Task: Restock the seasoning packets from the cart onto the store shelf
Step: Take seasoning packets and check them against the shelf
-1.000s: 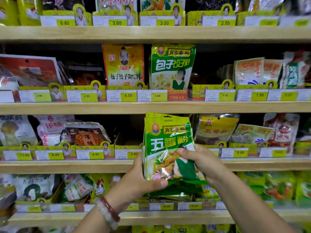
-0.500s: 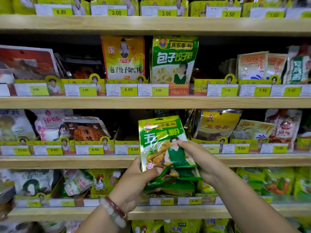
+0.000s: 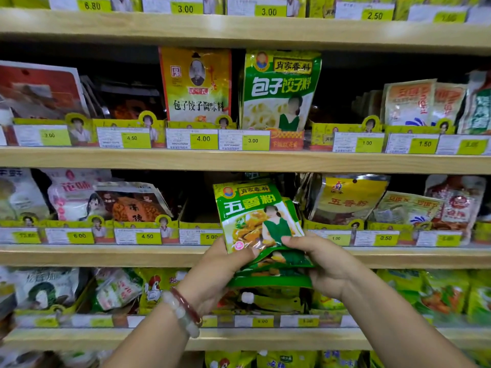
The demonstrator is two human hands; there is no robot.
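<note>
Head view: a stack of green seasoning packets [image 3: 256, 221] is held up in front of the middle wooden shelf [image 3: 106, 254], its top edge reaching into the dark gap between the 5.00 price tag [image 3: 202, 236] and the yellow five-spice packet [image 3: 345, 200] standing to the right. The front packet stands nearly upright, tilted a little to the left, with more green packets fanned out below it. The left hand [image 3: 212, 277] grips the stack from the lower left — its thumb lies across the front packet's bottom corner, the other fingers hidden behind. The right hand [image 3: 326, 264] holds the lower right side, fingertips [image 3: 288, 239] curled onto the printed face and pinching the front packet, the palm cupping the packets below. So both hands are closed round the stack, low down; its upper half stands free of the fingers. A beaded bracelet [image 3: 183, 312] sits on the left wrist.

On the shelf above, a tall green dumpling-seasoning packet [image 3: 279, 91] stands beside an orange-yellow packet [image 3: 195, 83] — both behind yellow price tags. Below the hands, the lower shelf [image 3: 265, 338] holds more green and yellow packets, partly blurred.
</note>
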